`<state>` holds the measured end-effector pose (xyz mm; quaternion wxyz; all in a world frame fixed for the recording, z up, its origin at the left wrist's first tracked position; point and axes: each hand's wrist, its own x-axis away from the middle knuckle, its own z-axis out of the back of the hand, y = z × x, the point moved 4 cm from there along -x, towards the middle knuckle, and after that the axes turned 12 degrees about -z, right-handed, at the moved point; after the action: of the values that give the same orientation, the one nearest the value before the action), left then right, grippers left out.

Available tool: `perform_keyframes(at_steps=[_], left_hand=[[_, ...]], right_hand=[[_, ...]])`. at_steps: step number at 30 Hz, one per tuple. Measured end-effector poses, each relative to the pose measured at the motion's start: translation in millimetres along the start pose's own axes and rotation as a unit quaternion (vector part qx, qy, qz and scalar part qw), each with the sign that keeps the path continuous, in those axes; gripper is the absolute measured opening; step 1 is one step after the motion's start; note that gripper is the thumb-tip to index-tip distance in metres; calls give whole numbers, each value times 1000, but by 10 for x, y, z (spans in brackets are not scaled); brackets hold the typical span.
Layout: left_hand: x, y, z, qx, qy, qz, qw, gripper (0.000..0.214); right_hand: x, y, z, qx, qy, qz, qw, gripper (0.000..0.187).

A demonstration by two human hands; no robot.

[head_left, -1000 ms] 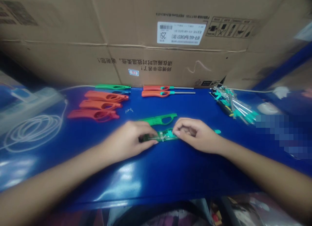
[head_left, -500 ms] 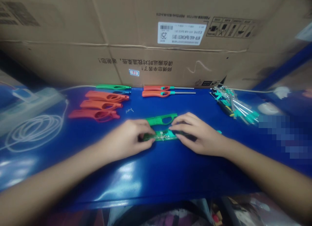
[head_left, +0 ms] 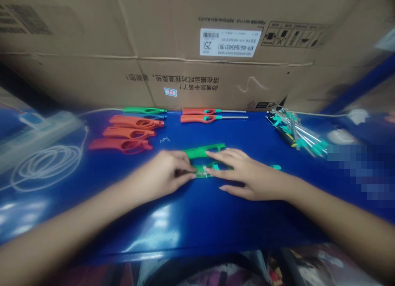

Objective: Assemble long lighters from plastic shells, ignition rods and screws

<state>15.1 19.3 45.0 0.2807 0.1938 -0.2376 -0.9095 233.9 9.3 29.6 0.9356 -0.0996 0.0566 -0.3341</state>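
A half-built green lighter body (head_left: 206,170) lies on the blue table (head_left: 185,212) in front of me, its inner parts showing. My left hand (head_left: 163,175) pinches its left end with fingers closed. My right hand (head_left: 247,175) lies flat over its right part, fingers stretched out and pressing down. A teal tip (head_left: 276,167) sticks out past my right wrist. A loose green shell half (head_left: 203,151) lies just behind the hands, touching my right fingertips.
Three orange shell halves (head_left: 129,133) and a green lighter (head_left: 143,110) lie at back left, two orange lighters (head_left: 203,115) at back centre. A pile of teal-tipped metal tubes (head_left: 296,131) is at right. A coiled white cable (head_left: 43,164) is at left. A cardboard box (head_left: 197,47) walls the back.
My right hand has opened from a curled grip and slid left, now flat over the lighter body. My left hand has stayed at the left end.
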Motion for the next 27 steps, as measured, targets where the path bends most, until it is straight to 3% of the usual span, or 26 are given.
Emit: perform_keyframes(at_steps=[6,20,27], left_hand=[[18,68,-23,-37,-32,2,999,15],[37,89,-45,-60,-37,-8,997,16],[50,113,-65,-65,-48,2,997,18]], right_hand=[[14,-44,19,6,-16,2,1000,49],[4,-63,103,29,-4,12,999,41],[-9,-143,122,88,8,31,996,41]])
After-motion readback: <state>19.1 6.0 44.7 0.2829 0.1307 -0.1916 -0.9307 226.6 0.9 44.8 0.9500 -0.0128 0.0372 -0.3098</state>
